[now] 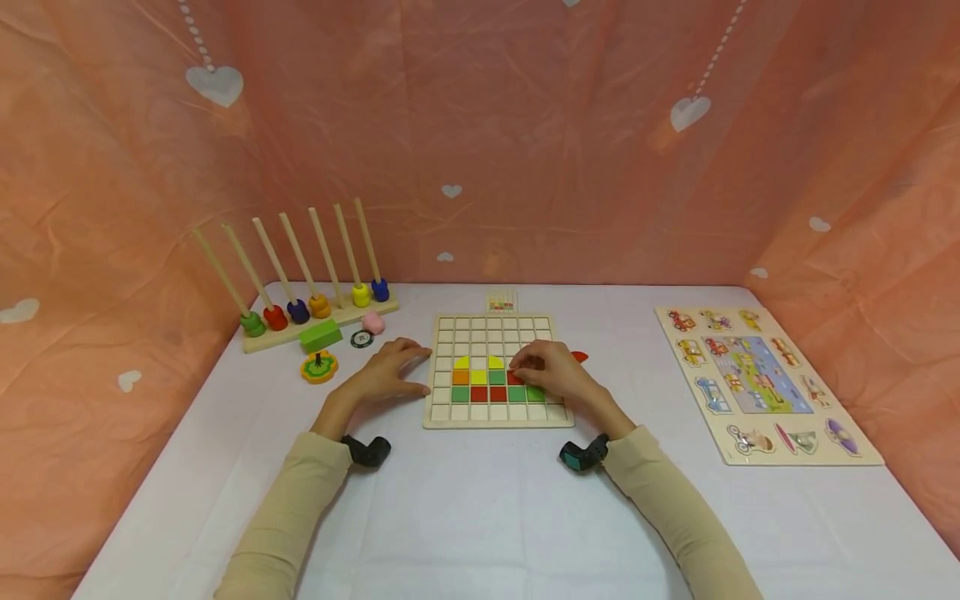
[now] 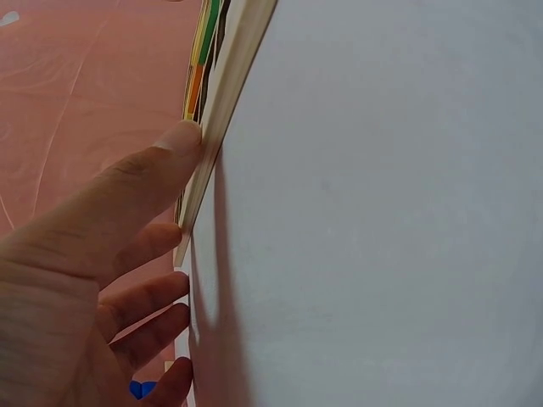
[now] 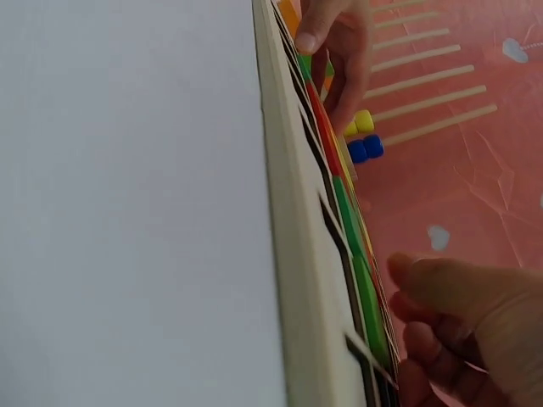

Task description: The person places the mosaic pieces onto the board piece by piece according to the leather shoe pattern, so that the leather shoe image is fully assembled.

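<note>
A wooden grid board [image 1: 491, 327] lies flat before me, with red, green, yellow and orange tiles filling some of its middle cells. My right hand [image 1: 555, 371] is over the right half of this board, its curled thumb and fingers pinching at a red tile [image 1: 514, 378]; part of that tile is hidden by the hand. Just below the fingers sits a light green tile [image 1: 535, 394]. At the board's left edge rests my left hand [image 1: 386, 369], fingers loosely spread. In the left wrist view the thumb [image 2: 180, 140] touches the wooden rim.
Behind the board lies a small pattern card [image 1: 502, 302]. At the back left are a peg stand [image 1: 348, 313] with coloured beads, a green block [image 1: 320, 335], a tree-shaped piece [image 1: 319, 367] and a pink piece [image 1: 373, 322]. A picture puzzle [image 1: 708, 429] lies on the right. A red piece [image 1: 580, 357] shows past my right hand.
</note>
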`<state>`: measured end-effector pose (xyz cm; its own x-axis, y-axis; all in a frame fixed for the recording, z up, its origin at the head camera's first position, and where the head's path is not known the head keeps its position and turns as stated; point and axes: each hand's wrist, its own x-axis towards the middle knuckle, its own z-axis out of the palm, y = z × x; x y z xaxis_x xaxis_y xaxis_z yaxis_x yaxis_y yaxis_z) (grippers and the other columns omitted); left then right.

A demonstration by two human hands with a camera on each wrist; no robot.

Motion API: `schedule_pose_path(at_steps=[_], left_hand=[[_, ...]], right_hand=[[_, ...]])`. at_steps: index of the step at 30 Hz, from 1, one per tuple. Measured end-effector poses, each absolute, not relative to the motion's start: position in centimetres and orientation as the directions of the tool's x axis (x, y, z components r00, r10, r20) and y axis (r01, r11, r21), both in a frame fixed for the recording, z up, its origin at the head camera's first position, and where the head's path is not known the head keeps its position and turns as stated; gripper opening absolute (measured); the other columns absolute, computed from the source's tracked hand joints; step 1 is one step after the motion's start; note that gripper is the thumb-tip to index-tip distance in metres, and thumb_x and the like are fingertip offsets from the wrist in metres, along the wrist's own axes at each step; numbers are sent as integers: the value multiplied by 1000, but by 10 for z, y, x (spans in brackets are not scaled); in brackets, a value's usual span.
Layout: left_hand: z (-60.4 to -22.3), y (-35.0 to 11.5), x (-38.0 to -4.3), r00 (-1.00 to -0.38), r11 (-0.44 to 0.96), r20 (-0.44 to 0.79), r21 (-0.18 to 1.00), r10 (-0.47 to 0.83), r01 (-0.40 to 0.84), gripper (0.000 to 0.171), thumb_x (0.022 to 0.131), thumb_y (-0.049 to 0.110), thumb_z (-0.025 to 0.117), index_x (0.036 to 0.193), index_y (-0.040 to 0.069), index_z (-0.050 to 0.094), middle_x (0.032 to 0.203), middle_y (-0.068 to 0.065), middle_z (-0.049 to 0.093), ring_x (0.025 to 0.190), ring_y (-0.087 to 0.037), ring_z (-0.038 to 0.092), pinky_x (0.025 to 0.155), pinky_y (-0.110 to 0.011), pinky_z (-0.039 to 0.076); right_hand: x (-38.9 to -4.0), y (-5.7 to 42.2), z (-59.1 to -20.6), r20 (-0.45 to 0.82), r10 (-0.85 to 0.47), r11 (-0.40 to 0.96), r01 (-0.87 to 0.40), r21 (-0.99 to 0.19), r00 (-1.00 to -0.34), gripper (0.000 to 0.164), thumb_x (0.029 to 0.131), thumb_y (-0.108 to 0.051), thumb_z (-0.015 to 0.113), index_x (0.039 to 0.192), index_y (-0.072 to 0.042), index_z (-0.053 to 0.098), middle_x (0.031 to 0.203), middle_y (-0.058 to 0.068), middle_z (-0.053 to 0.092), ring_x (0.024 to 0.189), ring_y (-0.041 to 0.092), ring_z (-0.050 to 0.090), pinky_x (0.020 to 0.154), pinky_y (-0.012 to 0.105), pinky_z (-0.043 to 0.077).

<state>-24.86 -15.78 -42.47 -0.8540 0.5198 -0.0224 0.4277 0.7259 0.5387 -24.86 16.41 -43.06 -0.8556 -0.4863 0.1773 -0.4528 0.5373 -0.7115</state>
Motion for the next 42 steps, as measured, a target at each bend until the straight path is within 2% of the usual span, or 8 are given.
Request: schedule_pose_path(at_steps=[6,13,21,28,35,42], left_hand=[[-424,-158,-248,-851,720,-16,541,525,434,68,78,33,74,134,4,48,132,-19,42,123,-36,36,105,-53,27],[-424,-158,-248,-854,727,-20,534,521,431,68,78,33,74,135,5,48,133,-19,42,124,-35,36,105,-53,27],[-425,-158,-248,-856,724,-23,546,516,422,69,78,34,74,135,6,48,133,-18,42,124,-35,36,105,-53,27],[-425,-158,-248,-851,717,-15,546,525,433,68,79,33,74,135,5,48,133,-18,42,123,-35,36,104,-53,27],[-424,-158,-247,-847,710,-9,551,531,439,67,79,32,74,134,4,48,132,-19,42,123,-36,36,104,-53,27],[-425,-158,-248,-852,720,-13,540,524,435,67,79,34,74,134,5,49,133,-18,42,123,-35,36,104,-53,28]], right_hand=[[-250,179,-425,184,-388,585,-395,-709,-903,12,86,-9,67,98,-7,69,91,3,63,77,16,52,68,28,44],[-257,215,-423,253,-320,655,-406,-637,-913,14,84,-5,66,98,-6,70,89,8,63,75,17,52,66,30,43],[-260,242,-420,159,-366,728,-388,-565,-917,23,79,-4,71,101,0,70,85,12,61,73,19,49,65,30,39],[-260,244,-424,160,-384,748,-408,-523,-909,19,81,-6,70,99,0,69,85,11,61,70,17,46,62,29,38],[-258,242,-421,184,-338,729,-380,-570,-923,15,78,-5,73,86,-3,61,75,6,59,70,17,50,65,30,41],[-255,229,-417,212,-297,668,-361,-651,-931,10,79,-7,72,85,-4,64,75,4,63,68,14,54,61,24,44]])
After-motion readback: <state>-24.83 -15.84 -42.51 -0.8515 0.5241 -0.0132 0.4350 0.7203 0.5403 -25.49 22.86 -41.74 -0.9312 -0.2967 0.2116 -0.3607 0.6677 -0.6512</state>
